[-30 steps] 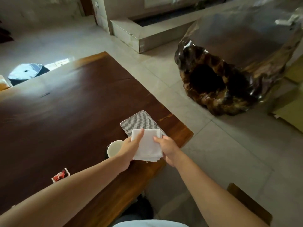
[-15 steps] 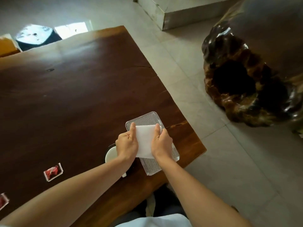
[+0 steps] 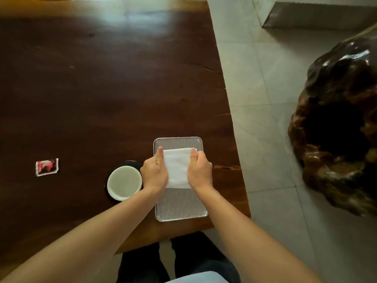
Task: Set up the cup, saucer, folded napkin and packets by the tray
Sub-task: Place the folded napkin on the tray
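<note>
Napkin (image 3: pixel 177 167), folded, flat over the striped tray (image 3: pixel 179 203), long axis pointing away from the body. Left hand (image 3: pixel 155 174) and right hand (image 3: pixel 199 173) pinching its long edges, fingers (image 3: pixel 193 155) curled on it. Cup (image 3: pixel 124 183) on saucer (image 3: pixel 126 163) just left; packet (image 3: pixel 47 167) well apart on counter (image 3: pixel 102 88).

You have one striped grey rectangular tray (image 3: pixel 179 203), one white folded paper napkin (image 3: pixel 176 166), one round white cup (image 3: pixel 124 183) and one dark round saucer (image 3: pixel 130 163). You can count one red-and-white square packet (image 3: pixel 47 167), all on one dark brown wooden table (image 3: pixel 102 88).
</note>
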Motion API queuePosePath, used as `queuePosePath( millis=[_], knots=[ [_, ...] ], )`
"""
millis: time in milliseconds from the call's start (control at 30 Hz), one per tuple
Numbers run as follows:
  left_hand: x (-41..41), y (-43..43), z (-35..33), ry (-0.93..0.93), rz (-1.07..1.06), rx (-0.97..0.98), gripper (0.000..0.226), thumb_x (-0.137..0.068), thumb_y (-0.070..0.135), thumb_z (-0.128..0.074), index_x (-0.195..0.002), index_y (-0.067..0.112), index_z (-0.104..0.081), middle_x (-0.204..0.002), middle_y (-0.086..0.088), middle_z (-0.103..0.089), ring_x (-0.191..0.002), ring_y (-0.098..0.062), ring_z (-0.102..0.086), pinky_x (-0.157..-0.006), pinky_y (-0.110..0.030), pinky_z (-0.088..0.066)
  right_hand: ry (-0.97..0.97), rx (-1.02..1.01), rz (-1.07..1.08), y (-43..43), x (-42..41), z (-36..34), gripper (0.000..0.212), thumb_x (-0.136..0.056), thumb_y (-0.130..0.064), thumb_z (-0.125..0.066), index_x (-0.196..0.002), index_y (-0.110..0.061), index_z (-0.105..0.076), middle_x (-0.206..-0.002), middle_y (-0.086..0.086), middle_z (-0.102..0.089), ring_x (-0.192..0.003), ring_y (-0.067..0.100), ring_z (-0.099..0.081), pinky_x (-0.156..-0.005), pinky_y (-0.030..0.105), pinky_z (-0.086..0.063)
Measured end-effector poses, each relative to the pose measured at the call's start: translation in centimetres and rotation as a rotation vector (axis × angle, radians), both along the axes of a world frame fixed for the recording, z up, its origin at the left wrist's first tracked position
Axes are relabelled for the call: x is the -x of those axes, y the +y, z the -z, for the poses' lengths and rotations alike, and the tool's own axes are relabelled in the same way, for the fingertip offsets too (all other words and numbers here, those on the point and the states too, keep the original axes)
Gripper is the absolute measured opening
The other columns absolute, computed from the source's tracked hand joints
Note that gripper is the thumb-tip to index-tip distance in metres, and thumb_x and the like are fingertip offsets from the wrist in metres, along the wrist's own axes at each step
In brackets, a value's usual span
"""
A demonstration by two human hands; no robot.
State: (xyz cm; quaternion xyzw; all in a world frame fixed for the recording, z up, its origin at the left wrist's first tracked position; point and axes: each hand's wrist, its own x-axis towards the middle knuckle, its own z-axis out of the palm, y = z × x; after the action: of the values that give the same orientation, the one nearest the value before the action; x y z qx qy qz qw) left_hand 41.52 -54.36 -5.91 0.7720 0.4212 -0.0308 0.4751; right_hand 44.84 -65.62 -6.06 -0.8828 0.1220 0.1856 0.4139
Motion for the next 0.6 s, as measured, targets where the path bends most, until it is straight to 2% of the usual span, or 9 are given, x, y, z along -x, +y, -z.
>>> queuePosePath(
  millis=[133, 167, 233, 300, 333, 433, 500, 600],
  knots=[
    [-1.1, 0.3, 1.9, 0.051, 0.035, 0.066, 0.042, -0.105, 0.033, -0.043, -0.071, 0.012, -0.055, -0.074, -0.004, -0.059, -0.08, -0.028, -0.054, -0.069, -0.037, -0.037, 0.108, -0.01, -0.063, -1.1, -2.5, 1.6, 0.044, -0.105, -0.042, -0.031, -0.096, -0.009, -0.058, -0.094, 0.01, -0.064, -0.089, 0.029, -0.061, -0.079, 0.049, -0.051],
    [-1.3, 0.5, 2.2, 0.069, 0.058, 0.077, 0.036, -0.105, 0.029, -0.044, -0.075, 0.013, -0.057, -0.077, -0.003, -0.059, -0.082, -0.028, -0.055, -0.07, -0.036, -0.037, 0.141, -0.02, -0.085, -1.3, -3.0, 2.0, 0.041, -0.105, -0.039, -0.032, -0.098, -0.008, -0.058, -0.094, 0.009, -0.063, -0.09, 0.028, -0.061, -0.078, 0.047, -0.051],
    [-1.5, 0.6, 2.8, 0.09, 0.097, 0.113, 0.023, -0.103, 0.024, -0.045, -0.099, 0.014, -0.065, -0.095, -0.003, -0.065, -0.095, -0.026, -0.06, -0.077, -0.035, -0.041, 0.197, -0.032, -0.141, -1.6, -3.9, 2.6, 0.034, -0.104, -0.031, -0.034, -0.104, -0.008, -0.059, -0.098, 0.008, -0.062, -0.093, 0.027, -0.06, -0.076, 0.041, -0.049],
    [-1.8, 0.8, 2.6, 0.095, 0.124, 0.124, 0.03, -0.102, 0.017, -0.046, -0.127, 0.014, -0.062, -0.115, -0.005, -0.068, -0.109, -0.025, -0.062, -0.086, -0.034, -0.045, 0.227, -0.032, -0.202, -1.6, -4.5, 3.0, 0.03, -0.101, -0.021, -0.035, -0.115, -0.011, -0.059, -0.107, 0.009, -0.064, -0.099, 0.027, -0.06, -0.082, 0.04, -0.05],
    [-1.9, 0.8, 2.5, 0.089, 0.14, 0.117, 0.035, -0.101, 0.014, -0.047, -0.133, 0.014, -0.06, -0.122, -0.006, -0.068, -0.113, -0.025, -0.062, -0.09, -0.034, -0.046, 0.229, -0.031, -0.233, -1.6, -4.8, 3.1, 0.031, -0.099, -0.017, -0.036, -0.12, -0.012, -0.059, -0.111, 0.008, -0.064, -0.102, 0.027, -0.06, -0.085, 0.04, -0.051],
    [-2.2, 0.8, 2.5, 0.084, 0.238, 0.071, 0.043, -0.097, 0.005, -0.05, -0.138, 0.014, -0.057, -0.13, -0.006, -0.067, -0.12, -0.028, -0.06, -0.092, -0.03, -0.042, 0.201, -0.038, -0.299, -1.5, -5.1, 3.6, 0.039, -0.092, -0.006, -0.038, -0.122, -0.015, -0.06, -0.111, 0.003, -0.063, -0.104, 0.024, -0.059, -0.09, 0.04, -0.051],
    [-2.4, 0.6, 2.4, 0.125, 0.297, 0.058, 0.049, -0.096, 0.003, -0.05, -0.144, 0.011, -0.051, -0.139, -0.009, -0.062, -0.129, -0.03, -0.056, -0.098, -0.032, -0.042, 0.188, -0.026, -0.324, -1.5, -5.3, 4.1, 0.041, -0.089, -0.004, -0.038, -0.122, -0.016, -0.06, -0.115, 0.005, -0.063, -0.104, 0.025, -0.06, -0.091, 0.041, -0.053],
    [-2.7, 0.2, 2.3, 0.171, 0.335, 0.063, 0.046, -0.097, 0.001, -0.048, -0.142, 0.007, -0.052, -0.139, -0.015, -0.061, -0.132, -0.034, -0.053, -0.096, -0.032, -0.041, 0.205, 0.005, -0.363, -1.4, -5.3, 4.8, 0.04, -0.089, -0.001, -0.039, -0.123, -0.013, -0.056, -0.12, 0.01, -0.056, -0.102, 0.024, -0.056, -0.083, 0.035, -0.05]
  ],
)
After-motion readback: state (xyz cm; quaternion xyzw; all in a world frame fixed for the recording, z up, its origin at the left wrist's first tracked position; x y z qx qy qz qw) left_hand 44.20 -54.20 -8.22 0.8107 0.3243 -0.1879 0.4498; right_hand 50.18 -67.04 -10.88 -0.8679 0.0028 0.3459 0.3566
